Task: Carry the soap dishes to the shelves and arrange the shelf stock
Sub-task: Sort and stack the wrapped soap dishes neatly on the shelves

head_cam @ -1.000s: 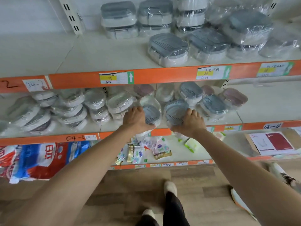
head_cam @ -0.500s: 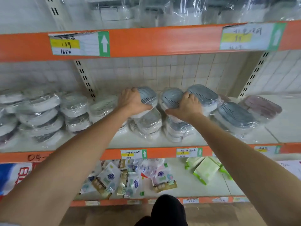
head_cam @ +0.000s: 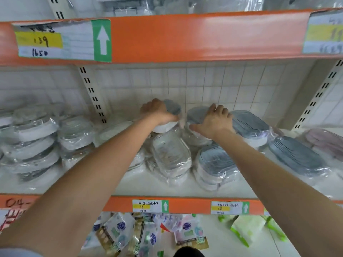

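Both hands reach deep into the middle shelf (head_cam: 148, 184), each with one wrapped soap dish; the left hand (head_cam: 157, 113) curls its fingers over the far rim of the left soap dish (head_cam: 171, 108), thumb at the near side, so it grips it; the right hand (head_cam: 213, 120) lies over the right soap dish (head_cam: 196, 113), fingers bent over its grey lid and thumb along the near edge, apparently holding it, though the wrist hides the underside. Both dishes sit on top of the stacked dishes (head_cam: 171, 154) near the tiled back wall (head_cam: 204, 86), touching or nearly touching each other.

Judging by the look, these are light, rigid plastic ovals with a grey slatted lid on a white base, each sealed in a clear film; the film is likely slippery and loose, so a pinch on the wrap alone may slide; a hold across the short width, fingers on one long side and thumb on the other, should be safer. The stack below is uneven, so a dish set off-centre could tip.

The long axis of each held dish seems to run roughly towards the back wall, lids up; the neighbouring grey dishes (head_cam: 297, 156) at the right lie slanted, long axis running from back left to front right.
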`<state>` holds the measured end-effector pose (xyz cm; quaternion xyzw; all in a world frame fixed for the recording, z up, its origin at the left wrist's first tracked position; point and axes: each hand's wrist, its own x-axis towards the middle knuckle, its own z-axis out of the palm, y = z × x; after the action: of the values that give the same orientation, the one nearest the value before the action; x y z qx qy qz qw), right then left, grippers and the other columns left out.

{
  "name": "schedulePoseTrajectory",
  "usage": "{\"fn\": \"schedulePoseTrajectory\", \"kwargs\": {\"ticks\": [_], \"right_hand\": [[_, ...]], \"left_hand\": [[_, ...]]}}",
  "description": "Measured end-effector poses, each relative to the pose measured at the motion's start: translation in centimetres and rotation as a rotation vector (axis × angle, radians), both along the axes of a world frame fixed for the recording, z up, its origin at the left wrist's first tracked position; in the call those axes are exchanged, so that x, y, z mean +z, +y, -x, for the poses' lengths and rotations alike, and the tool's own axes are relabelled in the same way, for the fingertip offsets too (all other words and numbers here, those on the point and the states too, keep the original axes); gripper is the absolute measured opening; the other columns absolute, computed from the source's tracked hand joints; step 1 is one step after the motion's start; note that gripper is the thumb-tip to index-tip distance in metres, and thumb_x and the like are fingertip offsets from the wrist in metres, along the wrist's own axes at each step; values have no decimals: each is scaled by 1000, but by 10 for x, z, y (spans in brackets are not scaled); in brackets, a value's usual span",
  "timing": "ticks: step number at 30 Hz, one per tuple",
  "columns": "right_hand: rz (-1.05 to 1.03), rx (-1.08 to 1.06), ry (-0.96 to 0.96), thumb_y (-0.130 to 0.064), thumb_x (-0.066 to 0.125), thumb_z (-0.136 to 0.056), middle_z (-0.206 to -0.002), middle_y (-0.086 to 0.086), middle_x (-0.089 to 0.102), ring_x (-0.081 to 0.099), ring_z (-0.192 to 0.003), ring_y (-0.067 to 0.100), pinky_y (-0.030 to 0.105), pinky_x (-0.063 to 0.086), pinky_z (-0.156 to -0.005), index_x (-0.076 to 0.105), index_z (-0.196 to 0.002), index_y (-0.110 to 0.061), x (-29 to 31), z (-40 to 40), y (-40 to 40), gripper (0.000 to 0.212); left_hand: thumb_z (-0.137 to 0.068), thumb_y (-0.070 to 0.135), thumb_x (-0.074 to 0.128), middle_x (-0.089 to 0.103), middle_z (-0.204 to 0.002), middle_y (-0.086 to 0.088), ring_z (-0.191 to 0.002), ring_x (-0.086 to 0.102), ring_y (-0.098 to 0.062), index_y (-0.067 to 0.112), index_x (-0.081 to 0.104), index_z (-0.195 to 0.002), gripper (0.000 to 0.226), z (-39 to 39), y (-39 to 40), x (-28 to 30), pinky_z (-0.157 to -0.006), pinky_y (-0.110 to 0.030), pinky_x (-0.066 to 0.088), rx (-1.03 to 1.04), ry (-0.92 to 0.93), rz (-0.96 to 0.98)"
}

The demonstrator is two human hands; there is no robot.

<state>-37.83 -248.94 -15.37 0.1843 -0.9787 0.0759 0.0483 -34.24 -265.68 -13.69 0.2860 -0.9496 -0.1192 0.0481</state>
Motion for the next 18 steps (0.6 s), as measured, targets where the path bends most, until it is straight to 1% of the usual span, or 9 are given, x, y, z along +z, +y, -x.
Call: {"fn": "schedulePoseTrajectory", "kwargs": {"ticks": [3, 6, 8, 9, 11, 13, 15, 18], "right_hand": [[-6, 5, -16, -69, 49, -82, -140, 21, 32, 32, -129, 35, 41, 27, -107, 22, -142, 2, -10, 4, -5, 97], [-25, 9, -3, -71, 45, -82, -140, 21, 32, 32, -129, 36, 42, 28, -107, 18, -144, 2, -18, 5, -8, 100], [-31, 11, 3, -71, 45, -82, -140, 21, 32, 32, -129, 36, 43, 28, -107, 17, -144, 3, -20, 5, -9, 100], [-31, 13, -2, -72, 45, -82, -141, 22, 31, 31, -130, 36, 43, 27, -108, 16, -145, 2, -19, 5, -8, 101], [-35, 21, -16, -73, 45, -81, -143, 22, 30, 30, -132, 36, 43, 26, -109, 14, -145, 2, -17, 5, -6, 103], [-36, 39, -12, -76, 42, -80, -145, 21, 29, 30, -133, 35, 43, 25, -110, 14, -146, 1, -15, 2, -4, 105], [-40, 66, 21, -75, 41, -81, -144, 20, 31, 30, -134, 35, 44, 24, -111, 19, -145, 0, -13, -2, -2, 101], [-51, 149, 99, -64, 46, -87, -141, 15, 35, 32, -131, 33, 45, 26, -110, 32, -140, -6, -6, -13, -1, 80]], "left_hand": [[-65, 70, 71, 55, -133, -10, -120, 54, -30, 5, 44, -133, 97, 4, -4, -8, -82, -29, 42, 14, -13, -28], [-69, 78, 59, 59, -127, -10, -114, 57, -31, 11, 52, -132, 92, 2, -11, -12, -85, -31, 45, -30, -21, 13], [-68, 85, 50, 58, -128, -11, -114, 56, -31, 17, 50, -136, 96, 0, -16, -16, -87, -33, 45, -54, -48, 94], [-70, 84, 49, 55, -132, -12, -118, 53, -31, 14, 45, -140, 98, -1, -16, -19, -91, -34, 44, -62, -50, 107], [-77, 78, 50, 43, -140, -17, -127, 43, -32, 2, 32, -144, 103, -4, -12, -22, -99, -37, 40, -58, -63, 113], [-81, 72, 51, 38, -141, -18, -129, 38, -32, -4, 27, -144, 101, -7, -9, -21, -100, -37, 38, -82, -37, 151], [-85, 64, 53, 39, -139, -17, -128, 38, -31, -4, 31, -142, 91, -11, -5, -17, -101, -38, 38, -156, 15, 184], [-89, 52, 54, 44, -133, -17, -124, 41, -31, -4, 43, -132, 71, -21, 7, -10, -101, -40, 41, -269, 55, 238]]}}
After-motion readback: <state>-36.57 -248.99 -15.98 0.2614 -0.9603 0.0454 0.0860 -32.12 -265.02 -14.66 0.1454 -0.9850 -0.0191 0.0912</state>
